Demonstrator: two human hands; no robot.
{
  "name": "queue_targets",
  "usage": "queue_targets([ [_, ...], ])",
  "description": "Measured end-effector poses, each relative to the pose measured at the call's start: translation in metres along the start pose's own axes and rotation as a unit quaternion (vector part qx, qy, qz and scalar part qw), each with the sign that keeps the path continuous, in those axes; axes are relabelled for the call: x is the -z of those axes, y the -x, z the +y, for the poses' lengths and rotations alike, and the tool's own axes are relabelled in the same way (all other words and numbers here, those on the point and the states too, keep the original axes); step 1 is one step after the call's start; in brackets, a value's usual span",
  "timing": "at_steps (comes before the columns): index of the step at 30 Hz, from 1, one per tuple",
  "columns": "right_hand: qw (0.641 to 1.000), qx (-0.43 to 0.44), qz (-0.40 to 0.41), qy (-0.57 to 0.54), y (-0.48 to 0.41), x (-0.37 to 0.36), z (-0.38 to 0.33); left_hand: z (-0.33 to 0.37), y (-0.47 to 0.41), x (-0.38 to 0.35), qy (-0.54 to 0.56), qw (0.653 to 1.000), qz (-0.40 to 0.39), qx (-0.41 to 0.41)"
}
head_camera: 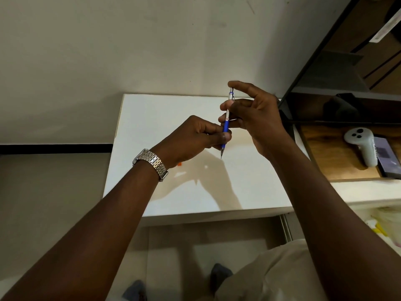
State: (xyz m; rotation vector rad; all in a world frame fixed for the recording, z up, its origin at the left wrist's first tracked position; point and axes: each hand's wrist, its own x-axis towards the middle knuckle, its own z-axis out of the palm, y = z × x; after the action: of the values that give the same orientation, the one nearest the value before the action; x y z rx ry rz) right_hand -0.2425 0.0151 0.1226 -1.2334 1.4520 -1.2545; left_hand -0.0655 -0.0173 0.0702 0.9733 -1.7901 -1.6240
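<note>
A mechanical pencil [226,124] with a silver barrel and a blue grip is held upright above the white table [152,127], tip pointing down. My left hand [193,140], with a metal watch on its wrist, pinches the blue grip near the tip. My right hand [253,114] holds the upper silver part between thumb and fingers, with the index finger over the top cap. A small orange piece [179,163] lies on the table, mostly hidden behind my left wrist.
To the right stands a dark shelf frame [303,68] over a wooden surface [332,157] carrying a white controller [362,146] and a dark phone-like slab [388,157]. A beige wall rises behind the table. Floor and my feet show below the front edge.
</note>
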Motion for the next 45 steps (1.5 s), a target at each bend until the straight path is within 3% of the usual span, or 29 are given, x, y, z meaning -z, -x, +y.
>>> queue_targets([
  [10,1.0,-0.003,0.024,0.0,-0.001,0.004,0.004,0.003,0.001,0.001,-0.063,0.998,0.017,-0.002],
  [15,0.992,0.036,0.025,0.12,0.002,0.013,-0.004,-0.001,-0.002,0.002,-0.159,0.983,0.094,-0.024],
  [19,0.961,0.085,0.038,0.26,0.01,0.011,-0.01,-0.003,-0.003,0.006,-0.206,0.963,0.169,-0.045],
  [24,0.993,-0.04,-0.023,0.11,0.022,0.006,-0.021,0.001,-0.001,0.011,-0.27,0.931,0.213,-0.125],
  [30,0.982,-0.177,-0.069,0.022,0.025,0.004,-0.001,0.0,0.001,0.006,-0.346,0.891,0.223,-0.192],
  [33,0.97,-0.223,-0.095,0.012,0.026,0.001,0.013,-0.004,0.0,0.003,-0.291,0.912,0.232,-0.174],
  [38,0.966,-0.239,-0.098,-0.009,0.023,-0.004,0.03,-0.015,-0.001,-0.006,-0.043,0.97,0.238,-0.036],
  [42,0.963,-0.253,-0.097,-0.001,0.021,-0.005,0.039,-0.019,-0.004,-0.01,0.103,0.967,0.231,0.018],
  [45,0.959,-0.264,-0.098,-0.005,0.019,-0.005,0.043,-0.022,-0.005,-0.012,0.133,0.963,0.234,0.029],
])
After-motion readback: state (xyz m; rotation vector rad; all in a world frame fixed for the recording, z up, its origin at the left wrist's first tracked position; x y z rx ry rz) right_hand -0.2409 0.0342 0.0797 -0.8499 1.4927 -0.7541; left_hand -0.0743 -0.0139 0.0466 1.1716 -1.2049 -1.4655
